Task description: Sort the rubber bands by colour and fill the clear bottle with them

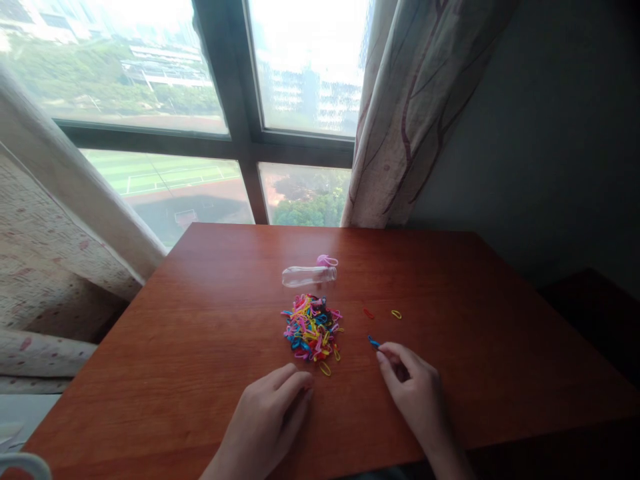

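A heaped pile of small hair ties (311, 328), thin loops in pink, blue, yellow, red and black, lies mid-table. Just in front of it my left hand (270, 417) rests with its fingers curled in and closed; nothing shows in them. My right hand (413, 383), to the right of the pile, pinches a blue hair tie (373, 342) between thumb and forefinger at the tabletop. Beyond it lie a single red hair tie (369, 313) and a yellow hair tie (396, 314), apart from each other. Another yellow loop (325, 369) sits at the pile's near edge.
Behind the pile a clear plastic bottle (305, 277) lies on its side, with a pink cap (326, 261) with a loop beside its neck. The brown wooden table (200, 320) stands against a window, between curtains (395, 127). Part of a white curved object (25, 463) shows at lower left.
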Motion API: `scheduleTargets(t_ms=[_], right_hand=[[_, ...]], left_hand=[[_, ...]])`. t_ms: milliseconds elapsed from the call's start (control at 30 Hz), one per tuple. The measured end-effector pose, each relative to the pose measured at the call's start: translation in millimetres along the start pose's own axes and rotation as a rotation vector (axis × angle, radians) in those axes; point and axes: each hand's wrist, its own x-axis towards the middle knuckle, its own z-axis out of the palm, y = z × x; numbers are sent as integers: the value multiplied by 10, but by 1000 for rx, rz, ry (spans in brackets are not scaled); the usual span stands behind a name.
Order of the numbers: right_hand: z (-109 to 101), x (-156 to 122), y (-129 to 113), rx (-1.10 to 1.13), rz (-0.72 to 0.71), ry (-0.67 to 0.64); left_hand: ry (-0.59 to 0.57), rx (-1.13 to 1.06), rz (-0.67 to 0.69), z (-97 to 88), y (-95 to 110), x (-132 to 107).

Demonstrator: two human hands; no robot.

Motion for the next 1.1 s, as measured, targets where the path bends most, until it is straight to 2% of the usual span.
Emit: scheduleTargets(t_ms=[133,233,533,833,1100], right_hand=[[-193,121,337,-179,86,73],[-250,148,442,-262,88,75],[-221,116,340,-341,110,76],[-221,120,323,-348,97,79],[-217,103,334,-340,152,56]], left_hand=[[1,-3,6,-12,8,4],[0,-49,-10,-22,0,7],[21,-126,-60,-11,-47,-4],[65,-228,-88,-91,-17,49],[46,-200,-83,-67,-36,50]])
